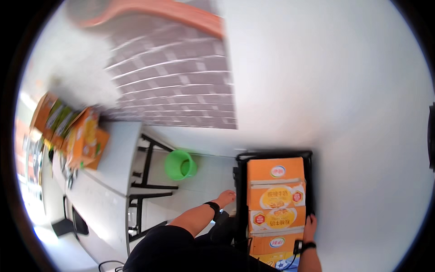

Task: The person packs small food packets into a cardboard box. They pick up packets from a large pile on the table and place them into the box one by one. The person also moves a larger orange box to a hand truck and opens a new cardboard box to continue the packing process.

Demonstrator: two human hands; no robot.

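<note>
Orange cardboard panels [276, 197] lie within a black frame [241, 195] at near right. The left hand [225, 198], fingers curled, is just beside the frame's left side; whether it grips anything cannot be told. The right hand [310, 226] is at the frame's right edge, its grip unclear. Left of these, a green bin [171, 167] stands near a white table [117, 149] bearing orange cartons [84, 140].
</note>
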